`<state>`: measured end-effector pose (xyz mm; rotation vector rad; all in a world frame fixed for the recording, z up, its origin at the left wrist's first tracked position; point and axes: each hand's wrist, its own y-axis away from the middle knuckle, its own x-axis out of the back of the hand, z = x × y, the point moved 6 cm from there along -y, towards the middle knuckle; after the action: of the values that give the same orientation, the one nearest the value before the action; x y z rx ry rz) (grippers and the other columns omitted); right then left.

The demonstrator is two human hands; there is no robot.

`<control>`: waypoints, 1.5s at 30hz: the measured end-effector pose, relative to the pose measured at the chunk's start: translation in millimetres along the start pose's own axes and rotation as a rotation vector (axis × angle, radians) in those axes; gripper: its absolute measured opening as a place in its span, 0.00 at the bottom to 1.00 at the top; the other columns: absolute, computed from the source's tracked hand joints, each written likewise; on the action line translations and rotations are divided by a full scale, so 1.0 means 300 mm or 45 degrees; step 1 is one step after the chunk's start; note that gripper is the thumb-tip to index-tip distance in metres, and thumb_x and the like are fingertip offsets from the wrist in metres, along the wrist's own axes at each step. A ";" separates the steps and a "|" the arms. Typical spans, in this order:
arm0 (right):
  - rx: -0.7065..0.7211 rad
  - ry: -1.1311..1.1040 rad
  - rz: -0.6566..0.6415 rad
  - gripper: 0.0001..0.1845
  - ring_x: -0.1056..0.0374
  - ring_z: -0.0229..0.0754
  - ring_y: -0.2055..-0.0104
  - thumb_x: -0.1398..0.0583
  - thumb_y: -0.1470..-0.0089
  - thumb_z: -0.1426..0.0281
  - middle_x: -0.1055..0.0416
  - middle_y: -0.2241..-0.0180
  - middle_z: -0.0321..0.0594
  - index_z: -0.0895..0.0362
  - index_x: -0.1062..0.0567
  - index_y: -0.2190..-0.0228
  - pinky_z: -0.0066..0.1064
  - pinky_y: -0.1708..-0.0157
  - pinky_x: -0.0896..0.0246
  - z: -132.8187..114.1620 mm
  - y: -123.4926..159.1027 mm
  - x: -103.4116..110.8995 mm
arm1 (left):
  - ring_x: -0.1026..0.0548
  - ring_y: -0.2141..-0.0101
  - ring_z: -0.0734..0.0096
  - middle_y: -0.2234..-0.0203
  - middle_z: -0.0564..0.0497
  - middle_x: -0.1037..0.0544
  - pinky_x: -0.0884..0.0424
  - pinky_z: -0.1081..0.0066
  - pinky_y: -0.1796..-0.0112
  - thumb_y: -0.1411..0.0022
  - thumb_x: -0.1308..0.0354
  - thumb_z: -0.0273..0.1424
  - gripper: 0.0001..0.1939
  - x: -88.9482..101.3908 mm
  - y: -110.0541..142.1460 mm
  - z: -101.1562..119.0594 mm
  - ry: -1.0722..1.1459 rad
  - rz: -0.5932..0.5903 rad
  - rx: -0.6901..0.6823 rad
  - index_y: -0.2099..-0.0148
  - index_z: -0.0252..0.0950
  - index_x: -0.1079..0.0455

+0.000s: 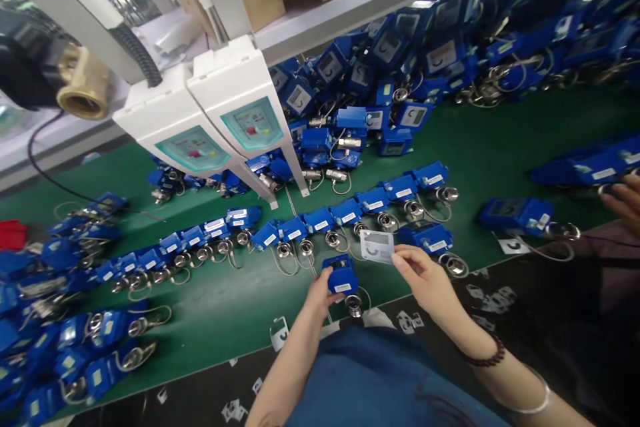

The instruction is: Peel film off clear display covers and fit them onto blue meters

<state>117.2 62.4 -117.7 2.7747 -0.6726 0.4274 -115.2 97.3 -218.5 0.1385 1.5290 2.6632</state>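
Note:
My left hand [321,290] grips a blue boxy meter [343,275] by its left side, low over the green bench near its front edge. The meter has a white label and a round metal pipe fitting at its lower end. Between the thumb and fingers of my right hand [425,278] is a flat grey-and-white sticker [377,247] with a dark window shape, held up to the right of that meter. Another blue meter [426,237] lies just beyond my right hand. A row of similar meters [345,212] runs diagonally behind both hands.
Piled blue meters [410,53] fill the back, with more at the left [65,347]. Two white control boxes [215,113] stand on legs. At the right, a co-worker's hand [625,203] is near another row. Sticker scraps [493,297] lie along the front.

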 end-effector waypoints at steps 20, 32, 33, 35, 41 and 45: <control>-0.095 -0.786 -0.664 0.44 0.30 0.50 0.54 0.35 0.55 0.56 0.29 0.53 0.49 0.52 0.47 0.42 0.44 0.54 0.34 -0.509 0.230 -0.181 | 0.49 0.38 0.45 0.37 0.40 0.49 0.46 0.44 0.42 0.58 0.32 0.46 0.53 0.200 0.766 0.314 -0.592 0.072 -1.831 0.35 0.44 0.56; 0.387 -0.192 0.104 0.15 0.30 0.43 0.75 0.37 0.53 0.54 0.27 0.76 0.39 0.53 0.26 0.77 0.29 0.76 0.32 -0.608 0.271 0.058 | 0.41 0.43 0.47 0.47 0.39 0.40 0.37 0.48 0.46 0.56 0.34 0.38 0.42 0.279 0.887 0.342 -0.584 0.292 -2.018 0.41 0.37 0.47; 0.367 -0.211 0.009 0.15 0.31 0.43 0.77 0.36 0.55 0.54 0.28 0.79 0.39 0.53 0.25 0.76 0.28 0.79 0.32 -0.614 0.283 0.049 | 0.40 0.44 0.47 0.48 0.39 0.40 0.37 0.48 0.46 0.57 0.34 0.37 0.42 0.283 0.891 0.344 -0.596 0.316 -2.027 0.41 0.37 0.47; 0.356 -0.261 -0.143 0.18 0.31 0.42 0.79 0.35 0.57 0.54 0.28 0.80 0.37 0.52 0.22 0.67 0.28 0.81 0.32 -0.628 0.309 0.022 | 0.40 0.44 0.47 0.48 0.39 0.39 0.37 0.48 0.46 0.58 0.33 0.36 0.44 0.287 0.901 0.349 -0.622 0.371 -2.062 0.41 0.37 0.47; 0.459 -0.149 -0.354 0.21 0.31 0.39 0.79 0.37 0.51 0.59 0.28 0.80 0.34 0.50 0.24 0.55 0.26 0.78 0.29 -0.644 0.354 -0.060 | 0.40 0.44 0.48 0.47 0.38 0.39 0.37 0.50 0.45 0.59 0.35 0.34 0.44 0.281 0.921 0.356 -0.663 0.443 -2.109 0.39 0.35 0.48; 0.609 0.056 -0.349 0.10 0.29 0.41 0.75 0.38 0.51 0.59 0.24 0.74 0.38 0.50 0.19 0.72 0.25 0.79 0.30 -0.662 0.361 -0.075 | 0.39 0.45 0.47 0.48 0.38 0.38 0.36 0.51 0.45 0.60 0.34 0.35 0.47 0.276 0.942 0.356 -0.721 0.500 -2.167 0.39 0.33 0.48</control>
<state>2.4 39.9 77.3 3.2258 -0.1850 0.6598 -189.5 55.3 82.9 0.9225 -1.0854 2.7362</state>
